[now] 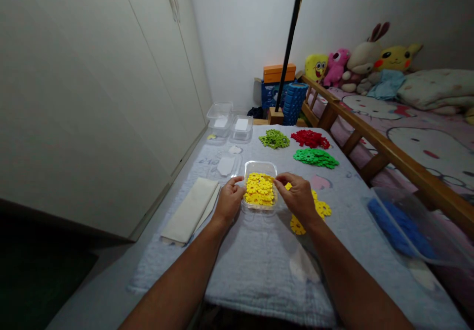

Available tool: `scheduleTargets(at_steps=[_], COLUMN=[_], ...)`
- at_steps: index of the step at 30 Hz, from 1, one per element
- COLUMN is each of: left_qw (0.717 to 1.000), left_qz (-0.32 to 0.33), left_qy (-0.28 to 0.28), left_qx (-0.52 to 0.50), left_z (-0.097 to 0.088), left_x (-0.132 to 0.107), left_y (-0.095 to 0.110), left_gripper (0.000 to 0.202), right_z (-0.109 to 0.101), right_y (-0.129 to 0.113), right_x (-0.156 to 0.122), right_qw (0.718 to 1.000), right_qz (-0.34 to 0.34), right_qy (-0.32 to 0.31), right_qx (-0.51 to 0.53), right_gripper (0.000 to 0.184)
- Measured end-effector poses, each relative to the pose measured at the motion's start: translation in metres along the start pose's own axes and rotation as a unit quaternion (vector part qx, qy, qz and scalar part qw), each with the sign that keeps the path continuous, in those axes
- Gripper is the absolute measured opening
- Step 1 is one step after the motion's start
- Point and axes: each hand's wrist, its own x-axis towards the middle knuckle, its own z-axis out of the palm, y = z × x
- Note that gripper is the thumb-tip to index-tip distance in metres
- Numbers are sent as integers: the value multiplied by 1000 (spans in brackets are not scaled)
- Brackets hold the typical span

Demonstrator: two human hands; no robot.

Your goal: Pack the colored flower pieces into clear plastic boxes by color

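Sits mid-tabletop [259, 270] on a pale cloth: clear plastic box [260, 164], mouth up, long axis running 6 to 12 o'clock, heaped with yellow flower pieces [259, 190]. Left hand [229, 200] at its 9 o'clock, fingers [239, 184] curled onto the wall. Right hand [298, 199] at 3 o'clock, fingers [283, 179] bunched together at the rim, possibly pinching a piece. Probably light, thin-walled, slick and bendy; best gripped low on both long walls and kept level. More loose pieces [321, 207] at 4 o'clock.
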Motion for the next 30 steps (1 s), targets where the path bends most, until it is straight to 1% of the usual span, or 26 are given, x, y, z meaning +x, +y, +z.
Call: scheduleTargets(at_steps=[3, 5, 6, 8, 11, 13, 14, 16, 18, 20, 22, 28, 30], left_qw=[1000, 1000, 1000, 1000, 1000, 1000, 1000, 1000, 1000, 1000, 1000, 1000, 1000], left_qz=[0, 1, 3, 6, 10, 11, 10, 8, 6, 5, 3, 4, 1], left_qy=[-3, -4, -4, -3, -2, -3, -4, -5, -5, -4, -3, 0, -3], left_qx=[-1, 3, 6, 13, 16, 18, 19, 21, 26, 29, 27, 23, 19], left_z=[0, 0, 0, 0, 0, 0, 0, -1, -1, -1, -1, -1, -1], left_x=[1, 2, 2, 2, 2, 1, 0, 0, -1, -1, -1, -1, -2], left_y=[-2, -3, -3, -3, -2, -1, 0, 1, 2, 2, 3, 2, 3], left_gripper=[48, 48, 48, 48, 48, 48, 48, 49, 49, 49, 49, 49, 50], right_z=[11, 11, 8, -1, -18, -28, -30, -33, -30, -26, -22, -18, -18], right_y=[1, 5, 7, 15, 30, 42, 48, 59, 66, 68, 67, 62, 62], right_x=[-3, -5, -6, -6, -3, -1, -1, -2, -5, -9, -11, -11, -11], right_qw=[998, 997, 997, 999, 998, 995, 992, 984, 970, 955, 944, 939, 940], right_qz=[-35, -50, -50, -35, 7, 37, 53, 82, 96, 91, 78, 74, 70], right_qy=[-28, -37, -32, -7, 45, 66, 64, 31, -25, -83, -117, -140, -151], right_qx=[-41, -42, -39, -33, -40, -69, -94, -157, -222, -270, -297, -305, -300], right_gripper=[11, 12, 13, 16, 19, 20, 20, 19, 20, 21, 21, 16, 19])
